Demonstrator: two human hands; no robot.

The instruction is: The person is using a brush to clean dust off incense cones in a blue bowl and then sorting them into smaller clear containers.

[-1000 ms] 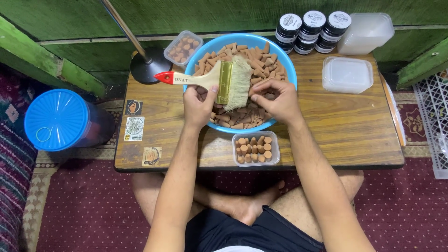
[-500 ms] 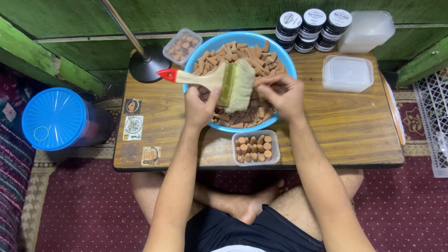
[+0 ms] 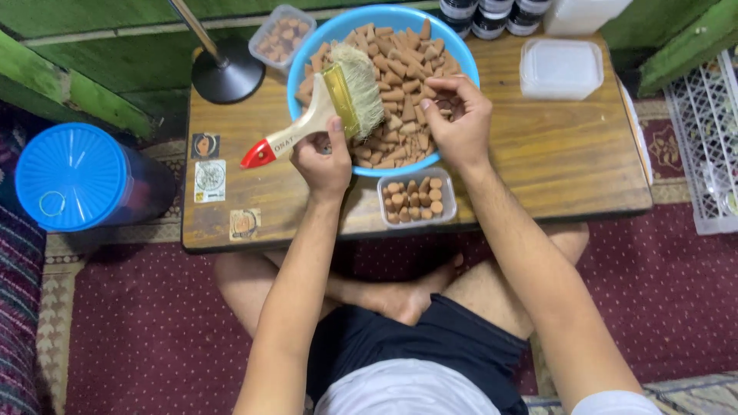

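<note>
The brush (image 3: 338, 100) is showing a pale wooden handle, brassy metal band and soft bristles; the glossy blue plastic bowl (image 3: 301, 73) is sitting on a worn, varnished wooden desk (image 3: 538, 154).

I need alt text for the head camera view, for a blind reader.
A seated person's left hand holds a wooden, red-tipped paintbrush over a blue plastic bowl of brown cylindrical pieces, while the right hand picks among them, on a low wooden table.

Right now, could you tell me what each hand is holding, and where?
Left hand grips the paintbrush by its wooden handle. Right hand pinches a brown piece over the blue bowl.
</note>
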